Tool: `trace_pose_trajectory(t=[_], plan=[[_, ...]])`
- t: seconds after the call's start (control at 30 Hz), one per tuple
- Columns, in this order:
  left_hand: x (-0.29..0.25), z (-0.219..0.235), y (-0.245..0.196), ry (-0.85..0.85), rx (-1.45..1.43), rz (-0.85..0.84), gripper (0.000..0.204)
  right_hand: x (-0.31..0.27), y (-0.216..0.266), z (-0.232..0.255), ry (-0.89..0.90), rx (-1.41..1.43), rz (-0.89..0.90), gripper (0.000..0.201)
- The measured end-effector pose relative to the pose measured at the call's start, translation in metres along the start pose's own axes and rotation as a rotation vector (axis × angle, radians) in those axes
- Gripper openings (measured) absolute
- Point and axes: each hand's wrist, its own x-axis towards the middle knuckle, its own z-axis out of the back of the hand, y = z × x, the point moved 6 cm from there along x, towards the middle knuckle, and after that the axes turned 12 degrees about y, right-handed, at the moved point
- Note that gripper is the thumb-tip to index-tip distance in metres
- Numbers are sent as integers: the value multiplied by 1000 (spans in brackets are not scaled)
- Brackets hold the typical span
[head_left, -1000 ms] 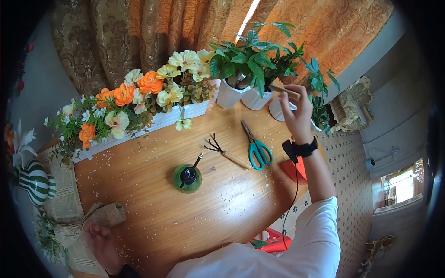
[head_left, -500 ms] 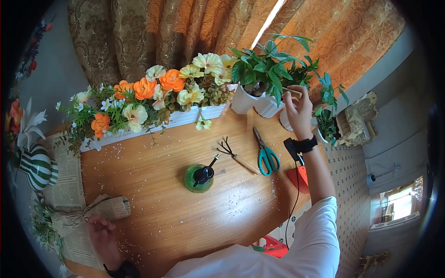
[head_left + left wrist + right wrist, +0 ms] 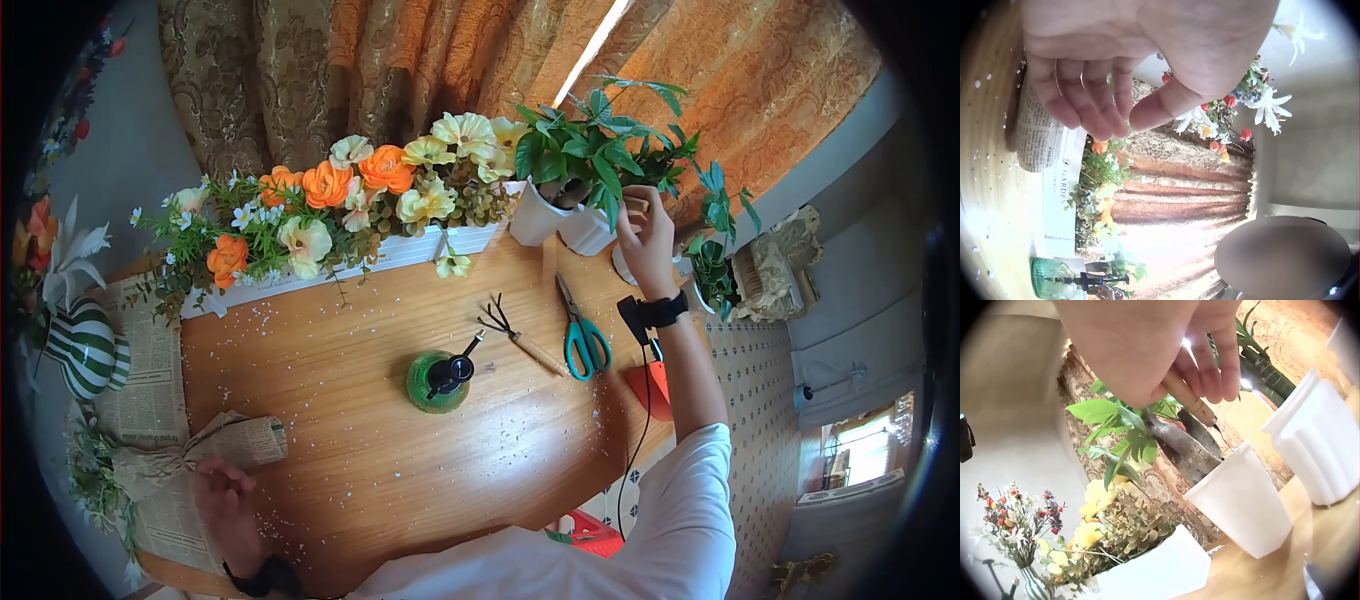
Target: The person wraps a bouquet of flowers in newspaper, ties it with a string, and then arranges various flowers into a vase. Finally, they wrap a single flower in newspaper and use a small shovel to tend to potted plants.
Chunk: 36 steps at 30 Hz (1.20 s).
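Note:
My right hand (image 3: pixel 652 245) grips a wooden-handled garden tool (image 3: pixel 1188 399) above the white pots at the back right. Its thin metal end points down at the rim of a white pot (image 3: pixel 1250 500), where a leafy plant (image 3: pixel 1110 419) with a thick grey-brown trunk grows; I cannot tell the shape of the tool's head. My left hand (image 3: pixel 230 515), fingers loosely bent and holding nothing, is beside a newspaper-wrapped bouquet (image 3: pixel 235 440) at the table's left. In the left wrist view the left hand (image 3: pixel 1129 56) has its thumb near the fingertips.
On the wooden table (image 3: pixel 330 370) are a green spray bottle (image 3: pixel 437 382), a small rake (image 3: pixel 525 345) and teal-handled scissors (image 3: pixel 585 340). A white planter of artificial flowers (image 3: pixel 385 255) runs along the back. A red object (image 3: pixel 648 388) sits at the right edge. White granules are scattered around.
The head view has shifted, so the table things appear further right and lower. My right hand has lowered the tool toward the pots. The left hand stays by the bouquet.

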Motion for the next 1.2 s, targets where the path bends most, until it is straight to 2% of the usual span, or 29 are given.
trace_pose_trajectory(t=[0.1, 0.2, 0.3, 0.43, 0.53, 0.63, 0.8, 0.9, 1.0, 1.07, 1.2], plan=[[0, -3, -1, 6, 7, -2, 61, -1, -4, -8, 36, 48, 3, 20], [-1, -4, -3, 7, 13, 2, 61, -2, -6, -1, -57, 125, 98, 19], [0, -7, -5, 14, -1, -3, 61, -3, -12, 2, -72, 39, 60, 20], [-1, -9, -6, 13, -5, 18, 60, -7, -16, -5, -7, 118, 9, 20], [-1, -9, -6, 12, 12, 22, 59, -8, -17, 0, -90, 184, 46, 20], [-2, -6, -5, 16, 33, 16, 58, -8, -18, -3, -72, 57, 28, 18], [-2, -7, -6, 14, 34, 23, 58, -14, -4, -7, -101, 100, 32, 19], [-3, -5, -5, 3, 39, 44, 59, -12, 4, -4, -122, -32, 99, 20], [-2, -5, -4, 14, 33, 45, 59, -5, 4, -7, -45, -142, 141, 20], [-2, -5, -5, 19, 36, 25, 59, -2, -11, -11, -6, 116, 7, 20], [-3, -4, -4, 16, 28, 5, 58, -1, -10, -3, -98, 123, 3, 19]])
